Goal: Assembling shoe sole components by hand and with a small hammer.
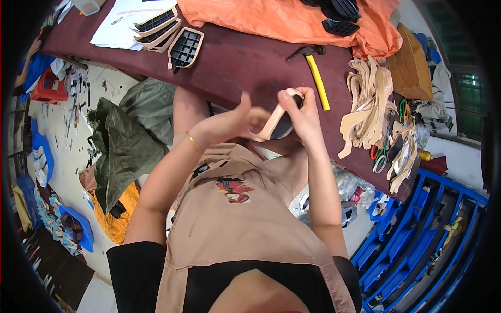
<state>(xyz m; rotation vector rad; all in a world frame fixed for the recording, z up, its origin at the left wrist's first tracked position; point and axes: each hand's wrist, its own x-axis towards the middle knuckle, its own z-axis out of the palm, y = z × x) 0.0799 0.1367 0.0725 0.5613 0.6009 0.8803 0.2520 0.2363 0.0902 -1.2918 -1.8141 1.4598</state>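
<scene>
Above my lap, by the table's near edge, my right hand (305,113) grips a black shoe sole piece (283,127). A beige strip (273,122) runs along the sole piece's edge. My left hand (229,122) is at the strip's lower left end, thumb raised. Motion smears its fingers, so their grip is unclear. On the table to the right lies a hammer (316,78) with a yellow handle. Farther right is a heap of loose beige strips (368,101). At the far left sit several black gridded sole pieces (185,48) with beige edging, some stacked.
An orange sheet (276,23) covers the table's (235,60) far side, with black pieces on it. A cardboard box (409,65) and scissors (380,156) are at the right. Blue racks (412,250) stand lower right. A dark green sack (125,138) lies left of my legs.
</scene>
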